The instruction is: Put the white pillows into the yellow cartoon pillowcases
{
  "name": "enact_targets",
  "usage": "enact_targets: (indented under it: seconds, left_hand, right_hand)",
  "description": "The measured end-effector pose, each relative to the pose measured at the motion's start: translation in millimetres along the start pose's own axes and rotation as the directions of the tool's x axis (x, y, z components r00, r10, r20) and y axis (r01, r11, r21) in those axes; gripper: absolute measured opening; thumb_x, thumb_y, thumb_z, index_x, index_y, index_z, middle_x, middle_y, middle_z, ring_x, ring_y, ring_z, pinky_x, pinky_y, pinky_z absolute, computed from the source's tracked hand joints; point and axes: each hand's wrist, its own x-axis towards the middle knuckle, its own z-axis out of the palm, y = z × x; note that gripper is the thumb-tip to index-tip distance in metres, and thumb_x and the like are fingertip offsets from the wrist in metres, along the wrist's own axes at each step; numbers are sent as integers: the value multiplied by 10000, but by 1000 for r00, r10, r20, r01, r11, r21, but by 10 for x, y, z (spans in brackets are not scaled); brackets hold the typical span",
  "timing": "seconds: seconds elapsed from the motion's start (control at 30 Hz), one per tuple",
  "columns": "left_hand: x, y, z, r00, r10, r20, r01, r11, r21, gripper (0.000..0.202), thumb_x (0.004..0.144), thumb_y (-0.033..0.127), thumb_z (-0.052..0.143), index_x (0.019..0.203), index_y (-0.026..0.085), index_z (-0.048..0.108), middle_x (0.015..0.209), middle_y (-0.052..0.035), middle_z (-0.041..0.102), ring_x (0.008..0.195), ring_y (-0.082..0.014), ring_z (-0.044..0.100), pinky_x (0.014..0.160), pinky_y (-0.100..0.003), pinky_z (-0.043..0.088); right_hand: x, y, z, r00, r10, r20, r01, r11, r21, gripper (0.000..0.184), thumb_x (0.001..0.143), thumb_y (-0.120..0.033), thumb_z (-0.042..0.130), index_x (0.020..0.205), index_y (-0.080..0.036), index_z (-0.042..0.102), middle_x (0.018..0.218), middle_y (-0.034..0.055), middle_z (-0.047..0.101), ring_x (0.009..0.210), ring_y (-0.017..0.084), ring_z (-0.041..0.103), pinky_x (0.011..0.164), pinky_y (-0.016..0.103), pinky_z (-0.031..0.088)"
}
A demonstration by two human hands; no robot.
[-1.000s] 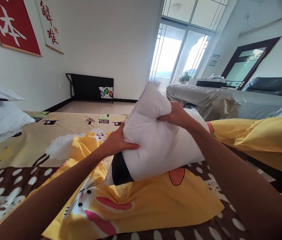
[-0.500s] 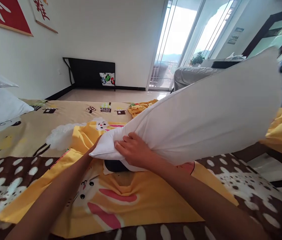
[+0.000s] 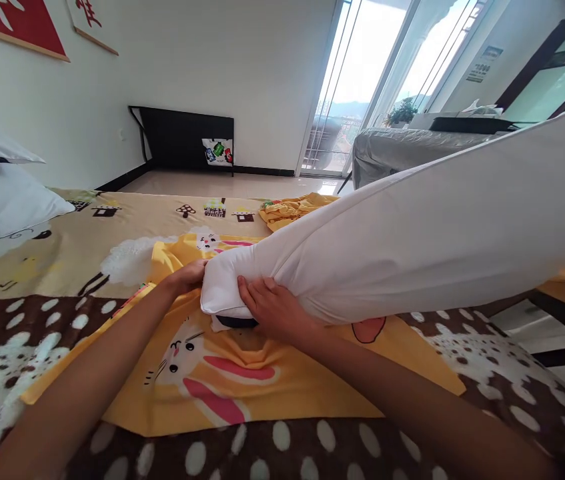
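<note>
A plump white pillow slants up from the middle toward the right edge, where it leaves the view. My right hand grips the near side of its bunched lower end, fingers pressed into the fabric. At the far corner of that same end, my left hand is closed on the pillow, its fingertips hidden behind it. Underneath lies a yellow pillowcase with rabbit faces and pink ears, spread on the bed. A dark patch shows just below the pillow's end.
A brown and beige patterned blanket covers the bed. White pillows are piled at the left. Crumpled yellow cloth lies at the bed's far edge. Beyond stand a black folded panel and a plastic-covered piece of furniture.
The pillow's lower end has moved slightly right and its corner is now blunter, tucked in. My left hand has come into sight beside it. The pillow's upper end has swung right, out of view.
</note>
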Motion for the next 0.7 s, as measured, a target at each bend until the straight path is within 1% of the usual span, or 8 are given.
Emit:
enact_targets:
  seconds: [0.13, 0.23, 0.33, 0.37, 0.43, 0.53, 0.63, 0.7]
  left_hand:
    - [-108, 153, -244, 994, -1, -107, 17, 990, 142, 362, 651, 305, 600, 959, 118, 623, 957, -126, 685, 905, -272, 641, 807, -408, 525]
    - [-302, 341, -345, 954, 200, -223, -122, 940, 320, 394, 663, 208, 493, 1034, 135, 605, 1174, -130, 617, 1091, -261, 569, 980, -410, 429]
    - [-525, 528, -321, 845, 534, -32, -426, 708, 564, 447, 714, 190, 440, 1139, 161, 576, 1294, -100, 561, 1224, -233, 489, 1066, -399, 348]
    - [-582, 574, -286, 808, 584, 74, -498, 612, 615, 465, 745, 217, 444, 1195, 160, 547, 1337, -104, 532, 1272, -235, 448, 1089, -409, 317]
    - [-653, 633, -178, 785, 566, 252, -563, 480, 673, 517, 792, 308, 486, 1280, 136, 485, 1380, -134, 493, 1310, -257, 405, 1104, -428, 287]
    - [-680, 630, 81, 813, 487, 318, -517, 353, 780, 683, 757, 461, 598, 1293, 58, 469, 1311, -211, 528, 1228, -323, 471, 1047, -452, 343]
    - [-684, 535, 420, 855, 464, 234, -376, 242, 895, 927, 613, 477, 746, 1313, -39, 426, 1315, -309, 476, 1238, -422, 421, 1050, -543, 280]
    - [-677, 449, 625, 870, 469, 154, -270, 191, 944, 915, 649, 385, 736, 1336, -96, 370, 1356, -362, 399, 1294, -466, 335, 1064, -569, 222]
  right_hand:
    - [81, -44, 66, 999, 42, 10, -42, 998, -38, 744, 757, -271, 587, 1391, 24, 334, 1101, 184, 582, 983, 276, 487, 914, 377, 360]
    - [202, 2, 81, 998, 50, 29, -48, 996, -69, 784, 718, -244, 610, 1383, 61, 329, 1122, 211, 571, 996, 293, 484, 934, 398, 336]
    - [308, 139, 90, 999, 0, 37, 1, 999, -43, 904, 649, -317, 696, 1371, 86, 329, 1121, 233, 567, 983, 304, 487, 953, 422, 313]
    - [335, 198, 96, 999, -16, 36, 17, 1000, -26, 928, 639, -344, 710, 1367, 89, 330, 1115, 236, 570, 979, 305, 489, 952, 425, 310]
    - [381, 320, 114, 998, -33, 48, 32, 999, 9, 943, 643, -378, 715, 1365, 90, 328, 1116, 241, 575, 983, 307, 494, 936, 429, 309]
    - [455, 480, 146, 995, -26, 98, 20, 998, 62, 927, 660, -402, 698, 1368, 67, 328, 1120, 235, 589, 995, 311, 504, 908, 426, 302]
    - [547, 592, 165, 987, -11, 161, -7, 994, 107, 907, 657, -404, 692, 1373, 24, 334, 1084, 203, 622, 1000, 310, 520, 896, 417, 279]
    - [602, 642, 168, 981, -3, 196, -22, 992, 123, 900, 649, -409, 694, 1371, -3, 340, 1064, 188, 637, 998, 312, 530, 886, 409, 266]
